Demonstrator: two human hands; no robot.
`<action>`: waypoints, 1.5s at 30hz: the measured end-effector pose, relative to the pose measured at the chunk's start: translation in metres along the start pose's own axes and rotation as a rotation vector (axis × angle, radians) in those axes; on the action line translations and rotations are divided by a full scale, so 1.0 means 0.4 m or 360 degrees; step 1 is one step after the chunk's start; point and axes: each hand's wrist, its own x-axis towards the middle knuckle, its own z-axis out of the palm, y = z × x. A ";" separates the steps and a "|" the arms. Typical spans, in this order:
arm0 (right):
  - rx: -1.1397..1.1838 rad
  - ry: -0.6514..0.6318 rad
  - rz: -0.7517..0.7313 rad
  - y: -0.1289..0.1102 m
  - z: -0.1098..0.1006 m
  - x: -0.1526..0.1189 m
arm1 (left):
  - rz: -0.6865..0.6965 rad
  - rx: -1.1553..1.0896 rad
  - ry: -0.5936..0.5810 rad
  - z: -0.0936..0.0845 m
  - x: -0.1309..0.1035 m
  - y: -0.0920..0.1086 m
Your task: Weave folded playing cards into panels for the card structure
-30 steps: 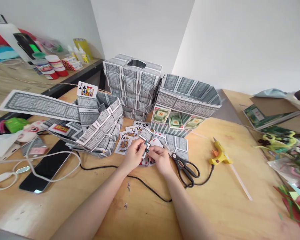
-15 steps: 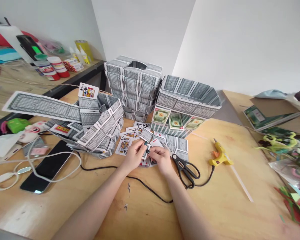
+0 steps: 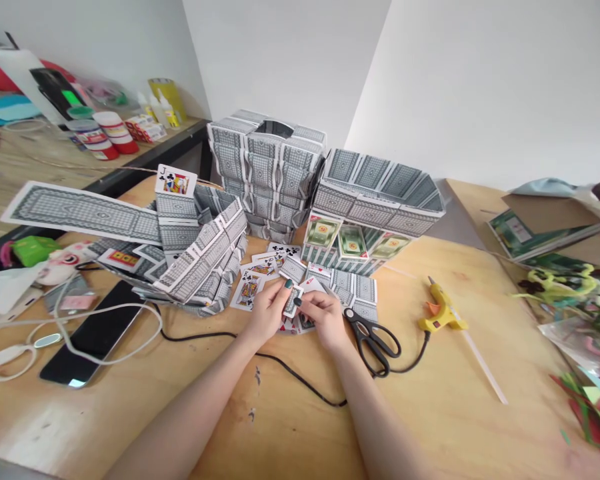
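Between my hands is a playing card (image 3: 292, 303), its patterned back partly showing. My left hand (image 3: 269, 308) pinches it with the thumb on top. The fingers of my right hand (image 3: 323, 316) close on its right edge. Beneath and around them lie loose playing cards (image 3: 246, 291), some face up, others face down. Just right of my right hand rest black-handled scissors (image 3: 373, 340), their blades partly under cards. Behind stand a block built of cards (image 3: 265, 173) and an open card box (image 3: 375, 200) with green card packs (image 3: 351, 241) under its rim.
A yellow glue gun (image 3: 442, 311) with a clear stick lies at right, its black cord (image 3: 300, 375) crossing the table in front. At left are a tilted card structure (image 3: 205, 253), a long card strip (image 3: 80, 212), a phone (image 3: 94, 340) and a white cable (image 3: 111, 308).
My left thumb has shifted slightly left and up, and more of the card between my hands now shows. The things on the table stay put.
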 end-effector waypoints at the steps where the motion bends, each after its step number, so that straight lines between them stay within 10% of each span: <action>1: 0.0014 0.0005 -0.0005 0.001 -0.001 0.001 | -0.0028 -0.0037 -0.0043 -0.001 -0.001 -0.002; 45: 0.0079 0.0025 -0.0016 0.008 -0.018 0.009 | 0.0032 -0.0035 -0.0313 -0.009 0.004 0.022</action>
